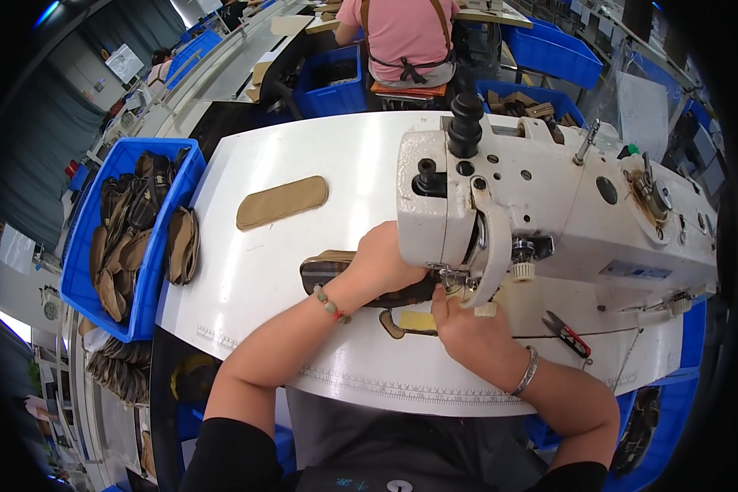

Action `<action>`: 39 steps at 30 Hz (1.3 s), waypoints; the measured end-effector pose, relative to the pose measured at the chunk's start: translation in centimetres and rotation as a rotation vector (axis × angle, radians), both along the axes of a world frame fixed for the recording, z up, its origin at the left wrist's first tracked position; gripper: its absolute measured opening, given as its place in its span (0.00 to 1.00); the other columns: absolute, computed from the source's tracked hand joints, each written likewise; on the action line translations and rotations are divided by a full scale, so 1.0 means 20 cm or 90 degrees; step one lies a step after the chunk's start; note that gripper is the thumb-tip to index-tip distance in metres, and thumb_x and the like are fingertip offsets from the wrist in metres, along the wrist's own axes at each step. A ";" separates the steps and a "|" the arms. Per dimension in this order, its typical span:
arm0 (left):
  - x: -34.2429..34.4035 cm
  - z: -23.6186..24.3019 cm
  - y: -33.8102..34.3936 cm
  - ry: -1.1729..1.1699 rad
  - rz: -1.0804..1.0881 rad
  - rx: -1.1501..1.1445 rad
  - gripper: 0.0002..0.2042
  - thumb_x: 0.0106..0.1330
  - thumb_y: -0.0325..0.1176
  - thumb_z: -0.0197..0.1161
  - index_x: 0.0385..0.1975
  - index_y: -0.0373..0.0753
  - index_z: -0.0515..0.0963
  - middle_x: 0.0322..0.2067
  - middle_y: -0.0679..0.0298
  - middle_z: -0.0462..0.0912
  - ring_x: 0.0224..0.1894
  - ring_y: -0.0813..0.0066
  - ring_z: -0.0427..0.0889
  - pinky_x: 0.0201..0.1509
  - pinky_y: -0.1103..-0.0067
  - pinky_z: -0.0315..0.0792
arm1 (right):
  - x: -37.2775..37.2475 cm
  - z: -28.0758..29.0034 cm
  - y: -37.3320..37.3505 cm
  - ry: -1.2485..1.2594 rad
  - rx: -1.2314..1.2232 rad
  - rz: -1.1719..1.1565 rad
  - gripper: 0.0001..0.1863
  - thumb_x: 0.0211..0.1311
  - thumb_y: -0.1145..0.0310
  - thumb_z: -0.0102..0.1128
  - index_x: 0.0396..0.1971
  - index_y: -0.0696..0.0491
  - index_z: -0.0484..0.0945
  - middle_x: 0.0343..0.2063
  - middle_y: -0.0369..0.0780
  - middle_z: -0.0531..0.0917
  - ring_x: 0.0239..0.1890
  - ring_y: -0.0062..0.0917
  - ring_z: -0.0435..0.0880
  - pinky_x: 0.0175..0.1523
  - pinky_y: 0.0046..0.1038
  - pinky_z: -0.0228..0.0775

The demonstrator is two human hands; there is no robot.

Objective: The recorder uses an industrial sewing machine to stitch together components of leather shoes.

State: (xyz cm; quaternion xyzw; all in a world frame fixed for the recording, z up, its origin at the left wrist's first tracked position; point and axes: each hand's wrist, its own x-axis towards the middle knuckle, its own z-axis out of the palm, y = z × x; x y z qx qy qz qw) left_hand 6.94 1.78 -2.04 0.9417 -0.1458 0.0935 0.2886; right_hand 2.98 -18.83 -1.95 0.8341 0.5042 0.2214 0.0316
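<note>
A dark plaid fabric pouch (325,272) with a tan edge lies under the head of the white sewing machine (541,197). My left hand (381,266) is closed over the pouch, left of the needle area; its fingertips are partly hidden by the machine head. Close to the presser foot (459,283), my right hand (474,332) grips the pouch's near edge with thumb and finger together. Just below the pouch, by my right fingers, are a yellow patch (416,321) and a small brown tab (391,325). Farther back rests a tan oblong panel (283,202).
Red-handled thread snips (567,334) lie right of my right hand. A blue bin (139,312) of similar pouches stands at the left, another pouch (183,244) beside it. A ruler strip (385,392) runs along the table's front edge. A person in pink (406,37) sits ahead.
</note>
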 end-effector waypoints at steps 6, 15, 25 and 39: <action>0.01 0.02 -0.01 -0.007 0.006 -0.001 0.11 0.51 0.32 0.64 0.36 0.43 0.84 0.29 0.53 0.85 0.33 0.50 0.84 0.36 0.64 0.78 | 0.00 0.01 -0.01 0.088 -0.015 -0.030 0.22 0.53 0.72 0.55 0.50 0.62 0.80 0.20 0.36 0.79 0.19 0.25 0.81 0.23 0.31 0.72; 0.02 0.01 -0.01 0.009 0.023 -0.017 0.10 0.48 0.32 0.66 0.31 0.39 0.83 0.27 0.51 0.85 0.32 0.49 0.84 0.35 0.63 0.78 | -0.02 0.01 -0.01 0.091 -0.030 -0.046 0.23 0.52 0.72 0.56 0.50 0.63 0.80 0.23 0.39 0.80 0.21 0.27 0.81 0.25 0.34 0.73; 0.07 -0.06 0.02 0.007 0.025 0.009 0.12 0.48 0.33 0.67 0.34 0.39 0.83 0.30 0.52 0.85 0.34 0.49 0.84 0.37 0.64 0.79 | 0.00 0.03 -0.02 0.163 -0.023 -0.046 0.22 0.52 0.73 0.56 0.49 0.62 0.80 0.25 0.39 0.81 0.23 0.26 0.82 0.28 0.33 0.74; 0.08 -0.08 0.01 0.043 0.054 0.008 0.13 0.46 0.33 0.69 0.30 0.34 0.81 0.29 0.48 0.84 0.35 0.47 0.84 0.40 0.63 0.78 | 0.03 0.02 -0.01 0.067 0.015 -0.013 0.21 0.46 0.73 0.59 0.43 0.61 0.83 0.13 0.37 0.77 0.20 0.26 0.80 0.23 0.29 0.69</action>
